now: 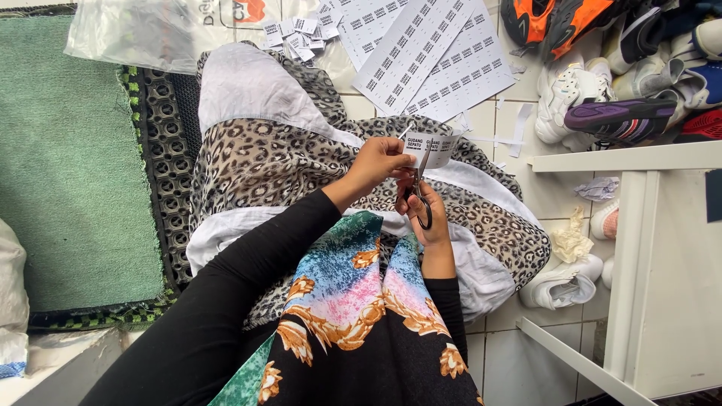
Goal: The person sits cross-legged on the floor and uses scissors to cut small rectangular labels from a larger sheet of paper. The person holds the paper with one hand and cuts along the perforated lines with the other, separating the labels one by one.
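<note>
Label strip [430, 147], a short white piece of paper printed with small black blocks, is held up over the lap between both hands. The left hand [380, 162] pinches its left end, grip closed on the paper between thumb and fingers. The right hand [425, 214] has its fingers through the black loops of a small pair of scissors [422, 188], grip closed on the handles; the blades point upward and meet the strip near its middle, though whether they are parted or shut cannot be told at this size.

By the look of it, the step in hand is cutting the strip into single labels. The next move would call for a steady pinch that keeps the paper taut, with the blades lined up in the white gap between two printed blocks.

Beyond the knees, large printed label sheets [421, 53] lie on the tiled floor [519, 188], with a small heap of cut labels [295, 36] beside them. A pile of sneakers [624, 68] sits to the right, above a white shelf frame [654, 248]. A leopard-print cloth [263, 158] covers the lap, and a green mat [68, 165] lies to the left.
</note>
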